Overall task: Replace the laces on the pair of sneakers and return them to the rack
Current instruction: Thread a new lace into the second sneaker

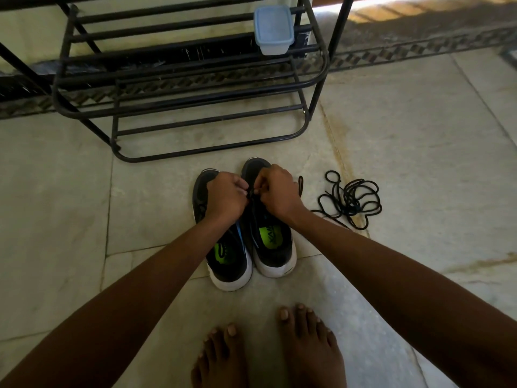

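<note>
Two black sneakers with white soles and green insoles stand side by side on the floor, toes pointing away from me: the left sneaker point(223, 261) and the right sneaker point(272, 247). My left hand point(226, 196) and my right hand point(277, 191) meet over the right sneaker's lacing and both pinch a black lace point(251, 191) between the fingertips. A strand of it point(300, 186) sticks out past my right hand. A loose tangle of black laces point(352, 200) lies on the floor to the right of the shoes.
A black metal shoe rack point(195, 88) stands just beyond the sneakers, with a lidded pale-blue plastic box point(273, 29) on an upper shelf. My bare feet point(268, 351) are on the tiled floor near the bottom edge.
</note>
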`<state>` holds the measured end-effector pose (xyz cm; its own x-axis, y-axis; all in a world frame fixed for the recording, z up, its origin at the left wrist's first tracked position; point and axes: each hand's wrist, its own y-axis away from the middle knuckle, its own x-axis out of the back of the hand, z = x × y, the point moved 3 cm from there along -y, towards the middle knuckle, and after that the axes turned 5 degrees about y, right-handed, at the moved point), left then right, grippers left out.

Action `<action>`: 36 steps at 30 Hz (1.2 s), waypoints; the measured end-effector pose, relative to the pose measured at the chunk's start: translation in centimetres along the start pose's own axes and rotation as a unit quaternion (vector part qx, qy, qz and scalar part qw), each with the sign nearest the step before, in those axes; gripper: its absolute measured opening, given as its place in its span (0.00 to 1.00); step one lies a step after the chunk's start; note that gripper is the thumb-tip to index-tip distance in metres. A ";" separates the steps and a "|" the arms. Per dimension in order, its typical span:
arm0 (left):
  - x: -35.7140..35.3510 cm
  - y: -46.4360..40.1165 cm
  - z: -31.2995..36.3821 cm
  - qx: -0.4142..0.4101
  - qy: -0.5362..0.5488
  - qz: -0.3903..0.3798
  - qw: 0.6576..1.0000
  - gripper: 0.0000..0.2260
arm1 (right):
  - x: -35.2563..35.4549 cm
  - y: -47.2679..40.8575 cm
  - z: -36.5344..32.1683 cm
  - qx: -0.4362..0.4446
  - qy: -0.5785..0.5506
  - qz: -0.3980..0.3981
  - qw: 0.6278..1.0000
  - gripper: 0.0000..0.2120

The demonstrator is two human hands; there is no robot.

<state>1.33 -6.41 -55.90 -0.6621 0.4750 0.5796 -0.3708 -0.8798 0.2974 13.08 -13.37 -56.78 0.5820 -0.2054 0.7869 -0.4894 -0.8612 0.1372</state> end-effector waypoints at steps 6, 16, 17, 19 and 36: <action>0.2 -0.4 0.4 -0.019 -0.028 -0.008 0.999 0.10 | 0.2 0.3 0.7 0.010 -0.040 0.024 0.999 0.11; 0.4 -0.1 1.2 -0.024 -0.040 -0.023 0.999 0.10 | 0.9 0.5 1.0 0.013 -0.035 0.018 0.999 0.10; 0.4 -0.1 1.4 -0.022 -0.047 -0.032 0.998 0.07 | 1.0 0.6 1.1 0.014 -0.030 0.014 0.999 0.10; 0.3 -0.3 1.6 -0.019 -0.059 -0.051 0.997 0.05 | 1.0 0.8 1.2 0.020 -0.025 0.005 0.999 0.10; 3.3 -0.3 3.0 -0.154 -0.033 0.097 0.983 0.04 | 0.1 5.5 1.6 0.061 -0.014 0.055 0.996 0.29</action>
<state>1.24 -4.64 -51.82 -0.6993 0.2882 0.6542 -0.4285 -0.9015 -0.0610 11.50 -18.91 -56.94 0.5482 -0.3138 0.7752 -0.4694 -0.8826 -0.0253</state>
